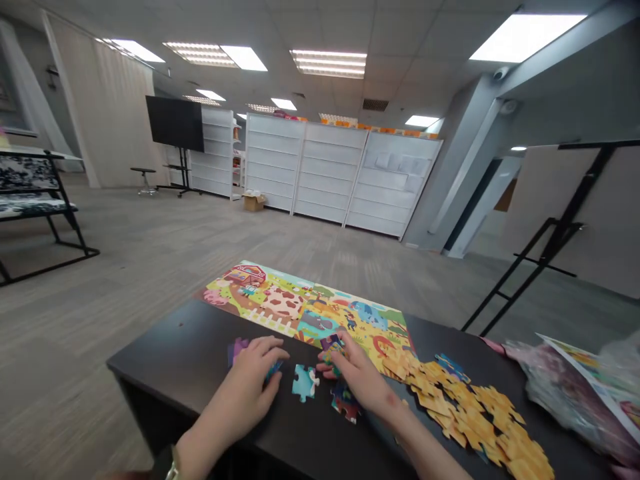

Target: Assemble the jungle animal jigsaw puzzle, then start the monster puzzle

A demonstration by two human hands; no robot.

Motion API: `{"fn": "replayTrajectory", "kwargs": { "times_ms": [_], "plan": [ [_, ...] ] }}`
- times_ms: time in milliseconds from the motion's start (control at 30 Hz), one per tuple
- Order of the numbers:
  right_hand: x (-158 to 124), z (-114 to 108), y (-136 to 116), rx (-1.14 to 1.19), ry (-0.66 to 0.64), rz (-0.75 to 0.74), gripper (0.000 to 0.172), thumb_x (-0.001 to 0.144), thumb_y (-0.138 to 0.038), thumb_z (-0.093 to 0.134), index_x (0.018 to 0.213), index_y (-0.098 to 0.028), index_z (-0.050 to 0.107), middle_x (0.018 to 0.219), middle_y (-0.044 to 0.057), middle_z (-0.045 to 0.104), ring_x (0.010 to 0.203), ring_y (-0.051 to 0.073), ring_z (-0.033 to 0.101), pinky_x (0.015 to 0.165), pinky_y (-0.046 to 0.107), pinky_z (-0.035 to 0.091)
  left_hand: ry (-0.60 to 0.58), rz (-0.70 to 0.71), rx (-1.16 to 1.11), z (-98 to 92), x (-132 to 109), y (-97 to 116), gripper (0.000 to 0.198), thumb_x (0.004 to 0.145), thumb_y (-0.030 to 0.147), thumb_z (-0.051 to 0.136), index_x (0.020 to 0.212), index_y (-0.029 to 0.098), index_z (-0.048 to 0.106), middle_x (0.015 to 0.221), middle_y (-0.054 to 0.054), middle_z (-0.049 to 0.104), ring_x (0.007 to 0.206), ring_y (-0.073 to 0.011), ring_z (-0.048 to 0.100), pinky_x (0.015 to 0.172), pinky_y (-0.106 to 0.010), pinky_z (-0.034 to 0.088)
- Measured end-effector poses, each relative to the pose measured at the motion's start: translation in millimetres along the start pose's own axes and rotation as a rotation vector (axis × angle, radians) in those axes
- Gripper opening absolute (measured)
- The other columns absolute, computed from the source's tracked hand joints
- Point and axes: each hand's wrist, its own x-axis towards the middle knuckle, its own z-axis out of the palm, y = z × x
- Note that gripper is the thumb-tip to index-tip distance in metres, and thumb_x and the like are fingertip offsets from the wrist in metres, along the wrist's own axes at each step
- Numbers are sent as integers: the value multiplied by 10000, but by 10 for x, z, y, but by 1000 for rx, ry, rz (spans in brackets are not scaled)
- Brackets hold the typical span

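Note:
A colourful farm-scene jigsaw sheet (300, 303) lies at the far edge of a black table (180, 353). My left hand (250, 380) rests palm down with fingers curled over purple and blue puzzle pieces (237, 348). My right hand (357, 373) pinches a multicoloured puzzle piece (331, 345) at the sheet's near edge. A loose light-blue piece (304, 383) lies between my hands. A red and blue piece (345, 407) lies under my right wrist.
A heap of orange puzzle pieces (470, 413) spreads to the right. A plastic bag and a printed sheet (575, 387) sit at the table's right end. Beyond are grey floor, white shelving (325, 173), a black screen on a stand (175, 123) and a black easel frame (550, 240).

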Motion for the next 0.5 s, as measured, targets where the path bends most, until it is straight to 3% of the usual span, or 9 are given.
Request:
{"fn": "replayTrajectory", "kwargs": {
  "times_ms": [67,167,267,400,433,500],
  "plan": [
    [-32,-17,-54,144,-62,78,451,769,-513,783,1039,-216,578,872,3,717,747,185,748,681,290,580,-26,58,-82,122,-8,171,424,880,122,536,1253,293,640,1382,-69,612,1328,-295,515,1128,-503,406],
    [-53,-15,-112,218,-97,126,536,694,-517,856,1034,-200,590,835,-6,715,693,172,729,634,276,574,12,3,-232,291,50,388,515,904,191,567,1408,282,509,1419,-91,585,1292,-292,556,1100,-480,446],
    [-54,15,-105,211,-87,112,506,703,-529,846,982,-197,585,855,-18,693,670,147,704,602,260,578,52,-101,-457,401,180,504,445,947,313,560,1381,230,499,1244,-110,678,1066,-257,684,917,-383,564],
    [-64,44,-59,165,-178,72,418,830,-570,683,981,-222,508,681,-51,637,541,132,639,450,196,485,-24,-160,-624,503,303,471,379,936,413,566,1265,227,582,901,-38,737,748,-217,721,680,-308,591],
    [-74,41,-55,157,-209,68,352,875,-526,625,1016,-229,499,661,-57,623,523,132,625,433,187,460,-19,-155,-641,535,313,426,408,924,461,584,1261,232,589,885,-32,738,728,-218,721,658,-304,592],
    [-107,28,-72,61,-270,102,241,932,-401,531,1109,-240,501,636,-68,605,478,125,586,430,190,437,-16,-173,-668,613,308,307,451,883,538,640,1229,250,612,1036,-52,755,878,-254,743,737,-322,616]
  ]
}}
